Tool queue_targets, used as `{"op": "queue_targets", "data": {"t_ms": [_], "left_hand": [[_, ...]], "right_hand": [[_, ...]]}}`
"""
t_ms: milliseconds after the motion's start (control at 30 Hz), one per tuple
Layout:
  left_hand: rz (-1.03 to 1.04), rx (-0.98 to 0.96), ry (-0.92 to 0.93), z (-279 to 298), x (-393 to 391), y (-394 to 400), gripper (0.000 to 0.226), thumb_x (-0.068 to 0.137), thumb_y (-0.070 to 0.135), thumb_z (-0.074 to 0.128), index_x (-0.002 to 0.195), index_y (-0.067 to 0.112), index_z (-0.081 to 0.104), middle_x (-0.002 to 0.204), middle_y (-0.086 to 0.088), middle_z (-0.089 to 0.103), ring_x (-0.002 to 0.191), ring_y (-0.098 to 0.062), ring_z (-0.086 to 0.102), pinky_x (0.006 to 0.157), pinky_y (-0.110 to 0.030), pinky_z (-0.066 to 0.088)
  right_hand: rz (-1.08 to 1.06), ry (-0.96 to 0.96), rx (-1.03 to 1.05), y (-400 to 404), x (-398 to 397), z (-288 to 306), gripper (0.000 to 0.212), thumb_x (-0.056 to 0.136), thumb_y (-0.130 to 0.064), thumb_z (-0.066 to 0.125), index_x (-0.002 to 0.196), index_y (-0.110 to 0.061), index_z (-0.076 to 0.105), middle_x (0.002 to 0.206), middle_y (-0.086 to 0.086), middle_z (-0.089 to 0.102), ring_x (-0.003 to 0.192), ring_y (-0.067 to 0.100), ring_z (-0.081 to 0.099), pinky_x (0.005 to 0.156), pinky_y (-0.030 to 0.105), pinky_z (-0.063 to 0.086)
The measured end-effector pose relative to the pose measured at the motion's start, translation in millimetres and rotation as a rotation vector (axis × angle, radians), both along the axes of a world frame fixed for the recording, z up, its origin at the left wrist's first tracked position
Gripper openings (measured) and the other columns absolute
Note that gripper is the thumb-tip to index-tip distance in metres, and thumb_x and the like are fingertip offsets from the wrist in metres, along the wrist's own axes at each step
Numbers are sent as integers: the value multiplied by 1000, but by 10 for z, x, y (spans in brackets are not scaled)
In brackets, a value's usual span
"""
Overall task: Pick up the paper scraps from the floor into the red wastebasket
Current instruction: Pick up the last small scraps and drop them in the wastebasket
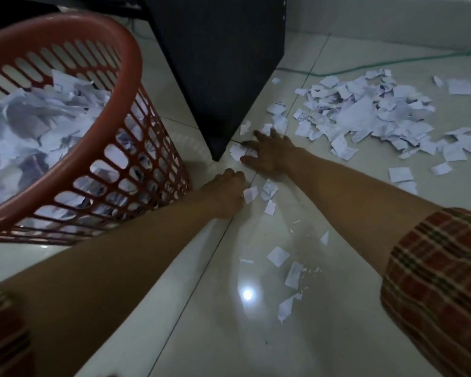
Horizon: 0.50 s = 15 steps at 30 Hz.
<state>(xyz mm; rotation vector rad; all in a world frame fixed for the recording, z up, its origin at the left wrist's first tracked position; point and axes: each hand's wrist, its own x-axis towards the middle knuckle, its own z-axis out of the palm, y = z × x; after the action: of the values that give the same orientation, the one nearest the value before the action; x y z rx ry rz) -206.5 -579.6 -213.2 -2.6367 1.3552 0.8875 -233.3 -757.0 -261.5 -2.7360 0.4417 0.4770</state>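
Note:
The red wastebasket (125, 85) stands at the left, partly filled with torn white paper. My left hand (226, 190) is down on the floor by the basket's base, fingers curled, pinching a small white scrap (250, 194). My right hand (269, 153) lies spread on the floor beside the black cabinet's corner, fingertips touching a scrap (238, 152). A large heap of scraps (365, 112) covers the floor at the right. Loose scraps (278, 255) lie scattered on the tiles between my arms.
A black cabinet (220, 63) stands behind the hands, its corner close to my right fingers. A green cable (392, 62) runs along the floor behind the heap. A white wall borders the far side. The floor is glossy pale tile.

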Motion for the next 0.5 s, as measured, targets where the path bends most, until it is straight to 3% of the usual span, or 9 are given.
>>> {"op": "queue_targets", "data": {"t_ms": [167,300,400,500], "left_hand": [[-9,2,-40,123,-34,95,39,97,17,45,133,1,40,131,-20,38,113,-34,46,95,-44,43],[-20,8,-25,143,-156,186,39,94,8,47,132,1,40,130,-19,38,114,-34,45,95,-43,42],[-27,4,-7,103,-250,275,42,92,6,47,133,4,39,134,-18,35,119,-32,43,99,-41,40],[-41,1,-8,70,-282,341,49,94,6,48,140,8,32,143,-15,29,127,-32,37,104,-41,37]], "right_hand": [[165,61,-68,179,-470,7,59,97,-59,29,151,-39,19,163,6,2,147,39,2,116,58,14],[271,55,-119,373,-1119,39,56,100,-55,20,152,-38,14,163,4,-1,148,37,2,117,48,19],[340,-2,-103,463,-1531,101,55,98,-54,11,150,-41,21,162,4,7,148,34,9,115,45,23],[387,-53,-119,460,-1770,185,47,102,-47,18,148,-44,25,161,4,17,144,28,23,109,41,28]]}}
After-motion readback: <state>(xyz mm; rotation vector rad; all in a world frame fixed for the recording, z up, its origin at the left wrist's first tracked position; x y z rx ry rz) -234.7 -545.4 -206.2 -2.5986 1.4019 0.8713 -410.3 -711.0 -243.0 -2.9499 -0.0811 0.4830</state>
